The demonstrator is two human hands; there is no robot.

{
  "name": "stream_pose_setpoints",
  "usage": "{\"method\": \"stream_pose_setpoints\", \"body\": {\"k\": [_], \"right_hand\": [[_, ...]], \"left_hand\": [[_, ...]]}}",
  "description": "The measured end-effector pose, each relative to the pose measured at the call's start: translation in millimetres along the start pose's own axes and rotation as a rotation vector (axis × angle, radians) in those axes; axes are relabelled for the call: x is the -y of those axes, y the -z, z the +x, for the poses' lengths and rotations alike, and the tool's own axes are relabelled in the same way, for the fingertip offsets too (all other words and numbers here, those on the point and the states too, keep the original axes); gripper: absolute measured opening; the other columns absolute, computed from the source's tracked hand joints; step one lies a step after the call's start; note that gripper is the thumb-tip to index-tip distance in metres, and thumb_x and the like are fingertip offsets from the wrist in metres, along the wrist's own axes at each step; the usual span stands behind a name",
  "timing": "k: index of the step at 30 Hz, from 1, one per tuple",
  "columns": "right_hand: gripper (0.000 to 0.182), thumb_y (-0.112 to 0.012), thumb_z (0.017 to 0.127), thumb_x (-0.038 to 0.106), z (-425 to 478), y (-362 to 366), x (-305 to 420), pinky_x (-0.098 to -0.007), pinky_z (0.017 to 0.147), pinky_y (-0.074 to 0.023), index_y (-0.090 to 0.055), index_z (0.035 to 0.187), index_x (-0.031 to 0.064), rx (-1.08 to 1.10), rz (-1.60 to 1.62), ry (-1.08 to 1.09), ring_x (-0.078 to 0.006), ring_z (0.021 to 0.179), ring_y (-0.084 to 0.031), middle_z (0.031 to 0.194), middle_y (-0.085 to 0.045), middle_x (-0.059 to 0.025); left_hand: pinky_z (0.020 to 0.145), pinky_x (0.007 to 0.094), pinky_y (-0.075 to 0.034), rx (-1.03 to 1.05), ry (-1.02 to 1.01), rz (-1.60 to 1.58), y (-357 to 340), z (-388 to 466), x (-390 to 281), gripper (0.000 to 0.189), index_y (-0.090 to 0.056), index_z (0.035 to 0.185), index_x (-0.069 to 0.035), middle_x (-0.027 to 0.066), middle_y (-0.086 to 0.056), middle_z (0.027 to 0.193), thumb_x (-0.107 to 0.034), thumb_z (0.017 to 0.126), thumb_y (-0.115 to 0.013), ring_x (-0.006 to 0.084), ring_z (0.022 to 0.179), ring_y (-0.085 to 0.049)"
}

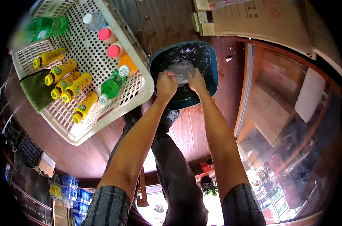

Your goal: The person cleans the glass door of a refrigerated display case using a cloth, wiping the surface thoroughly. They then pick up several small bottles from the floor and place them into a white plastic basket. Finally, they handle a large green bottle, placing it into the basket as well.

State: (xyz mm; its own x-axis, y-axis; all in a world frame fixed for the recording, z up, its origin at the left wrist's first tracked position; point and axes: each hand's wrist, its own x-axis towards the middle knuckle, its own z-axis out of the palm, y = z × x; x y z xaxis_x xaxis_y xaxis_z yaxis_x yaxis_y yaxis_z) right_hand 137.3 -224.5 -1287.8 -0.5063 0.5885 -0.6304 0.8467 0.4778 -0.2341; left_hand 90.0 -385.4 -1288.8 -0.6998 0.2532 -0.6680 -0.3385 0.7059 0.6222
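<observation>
Both hands reach into a dark teal plastic tub [215, 67] that seems to hold water. My left hand [167, 84] grips the left end of a translucent grey item [182, 70], with a bit of red showing by the fingers. On its other side my right hand [197, 81] has its fingers closed at the edge. Whether the item is a bottle, a bag or a wet cloth I cannot tell. Left of the tub stands a white perforated plastic crate [87, 138]. In it lie several yellow bottles [78, 86], a green bottle [111, 87] and an orange drink bottle [127, 65].
A green cloth [37, 89] hangs over the crate's left rim. Two red-capped bottles [109, 34], a clear bottle [94, 20] and a larger green bottle [49, 28] lie at its far end. Cardboard boxes [261, 22] sit top right. A glass-fronted cabinet [278, 99] stands right.
</observation>
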Motion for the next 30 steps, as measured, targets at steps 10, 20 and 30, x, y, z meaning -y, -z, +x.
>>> {"method": "stream_pose_setpoints", "body": {"k": [10,20,30], "right_hand": [[0.032,-0.073,0.084,0.022,-115.3,-7.9,99.3,-0.0335,0.077,-0.0498,-0.064,0.095,-0.0063,-0.102,0.721,0.248,-0.0226,0.081,-0.062,0.090,-0.061,-0.0149],[0.038,-0.057,0.095,0.029,-31.4,-20.5,-8.4,-0.0479,0.095,-0.0469,-0.066,0.103,-0.0071,-0.213,0.023,0.425,-0.0461,0.107,-0.059,0.107,-0.064,-0.0301],[0.034,-0.070,0.085,0.024,-79.1,-26.5,49.9,-0.0360,0.080,-0.0508,-0.065,0.101,-0.0058,-0.112,0.637,0.199,-0.0313,0.091,-0.062,0.106,-0.059,-0.0169]], "left_hand": [[0.084,0.0377,-0.055,0.576,0.433,-1.334,21.4,29.0,26.8,0.045,-0.060,0.119,-0.009,0.0085,-0.064,0.110,-0.048,0.100,-0.047,0.0223,0.098,-0.063],[0.087,0.0500,-0.049,0.139,0.195,-0.330,-14.0,26.0,21.0,0.050,-0.064,0.105,0.008,0.0346,-0.065,0.105,-0.038,0.098,-0.047,0.0492,0.104,-0.061],[0.086,0.0418,-0.055,0.530,0.595,-1.160,-1.9,19.1,16.7,0.047,-0.060,0.121,-0.007,0.0114,-0.065,0.114,-0.048,0.099,-0.051,0.0273,0.101,-0.064]]}}
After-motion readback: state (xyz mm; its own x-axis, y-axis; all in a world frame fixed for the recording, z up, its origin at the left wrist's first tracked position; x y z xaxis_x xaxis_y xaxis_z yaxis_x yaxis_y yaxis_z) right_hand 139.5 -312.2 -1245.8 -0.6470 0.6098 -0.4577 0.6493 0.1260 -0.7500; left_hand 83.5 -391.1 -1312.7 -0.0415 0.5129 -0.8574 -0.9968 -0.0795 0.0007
